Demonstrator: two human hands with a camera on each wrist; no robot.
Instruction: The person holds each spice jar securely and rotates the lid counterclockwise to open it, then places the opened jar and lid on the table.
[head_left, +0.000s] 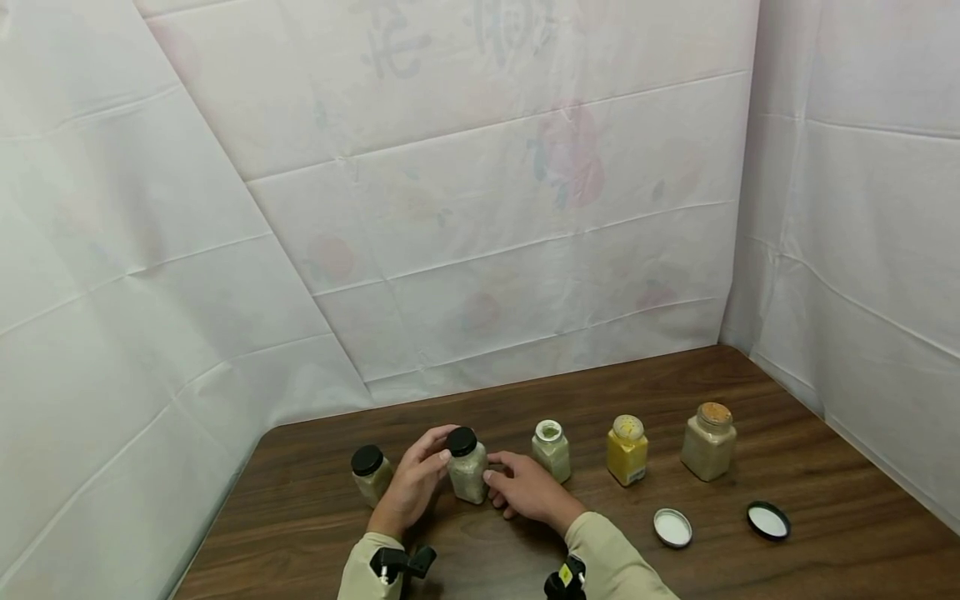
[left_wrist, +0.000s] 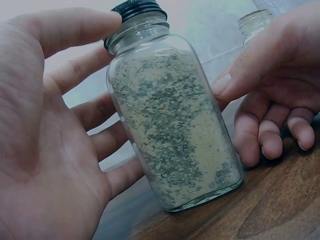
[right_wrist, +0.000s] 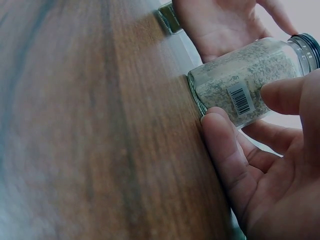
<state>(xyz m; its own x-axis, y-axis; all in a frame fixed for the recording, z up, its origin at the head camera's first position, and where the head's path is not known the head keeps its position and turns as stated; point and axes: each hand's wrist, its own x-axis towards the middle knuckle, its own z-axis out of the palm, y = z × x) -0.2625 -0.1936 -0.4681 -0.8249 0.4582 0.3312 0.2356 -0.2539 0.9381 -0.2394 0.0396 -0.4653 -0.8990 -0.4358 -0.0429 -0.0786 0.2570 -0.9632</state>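
Observation:
A clear glass jar of pale, green-flecked seasoning stands on the table between both hands, its black screw lid on top. My left hand holds it from the left, thumb near the neck and lid, the other fingers reaching behind the glass. On the opposite side, my right hand grips the jar lower down, with the thumb on its side and fingers curled around the edge. A barcode label shows on the jar in the right wrist view.
Left of the hands stands another black-lidded jar. To the right are a lidless green jar, a yellow jar and a beige jar with an orange-brown top. Two round lids, one silver-rimmed and one black-rimmed, lie nearer the front.

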